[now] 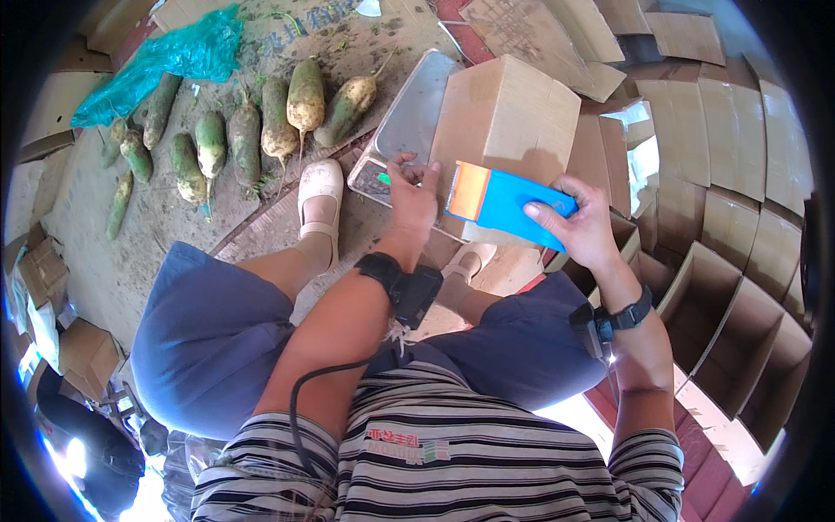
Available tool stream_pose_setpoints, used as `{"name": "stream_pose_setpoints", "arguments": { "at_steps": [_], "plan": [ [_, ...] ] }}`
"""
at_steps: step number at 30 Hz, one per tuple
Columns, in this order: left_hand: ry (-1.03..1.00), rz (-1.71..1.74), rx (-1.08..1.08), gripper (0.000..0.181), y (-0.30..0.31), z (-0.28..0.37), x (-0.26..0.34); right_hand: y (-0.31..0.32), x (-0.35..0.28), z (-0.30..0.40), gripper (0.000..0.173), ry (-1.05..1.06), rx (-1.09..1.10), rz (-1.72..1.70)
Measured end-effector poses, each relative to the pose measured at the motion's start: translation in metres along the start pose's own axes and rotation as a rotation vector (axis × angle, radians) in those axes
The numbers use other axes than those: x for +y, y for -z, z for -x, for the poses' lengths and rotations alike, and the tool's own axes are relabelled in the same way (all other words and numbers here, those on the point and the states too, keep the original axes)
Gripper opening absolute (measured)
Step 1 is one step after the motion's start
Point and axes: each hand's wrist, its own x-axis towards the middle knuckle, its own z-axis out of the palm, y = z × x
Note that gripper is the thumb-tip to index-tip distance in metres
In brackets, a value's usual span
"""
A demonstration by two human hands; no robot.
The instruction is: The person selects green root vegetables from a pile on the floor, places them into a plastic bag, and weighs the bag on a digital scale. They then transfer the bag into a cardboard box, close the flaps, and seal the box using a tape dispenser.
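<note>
My right hand (pixel 580 225) is closed around the blue body of a tape dispenser (pixel 522 205), whose orange end with a toothed edge points left in front of a cardboard box (pixel 479 117). The box stands on the metal platform of a scale (pixel 414 98). Over the scale's display panel (pixel 375 179), which shows a small green light, my left hand (pixel 415 186) is held with bent, spread fingers and nothing seen in them. Whether its fingertips touch the panel or the box cannot be told. Several green radishes (pixel 305 94) with soil on them lie on flattened cardboard to the left.
A teal plastic bag (pixel 176 62) lies beyond the radishes. Stacked cardboard boxes (pixel 730 137) rise at the right, with open empty cartons (pixel 701 313) below them. At the left edge is a small carton (pixel 88 355). My shoe (pixel 321 189) rests beside the scale.
</note>
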Motion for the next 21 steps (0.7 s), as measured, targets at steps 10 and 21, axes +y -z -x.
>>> {"name": "stream_pose_setpoints", "arguments": {
  "at_steps": [10,21],
  "plan": [
    [-0.01,-0.099,0.007,0.042,-0.01,0.003,-0.007,-0.001,0.001,-0.002,0.043,0.009,-0.01,0.028],
    [-0.376,-0.607,-0.199,0.033,0.024,0.036,-0.001,-0.002,-0.005,-0.004,0.039,-0.029,-0.01,0.011]
  ]
}}
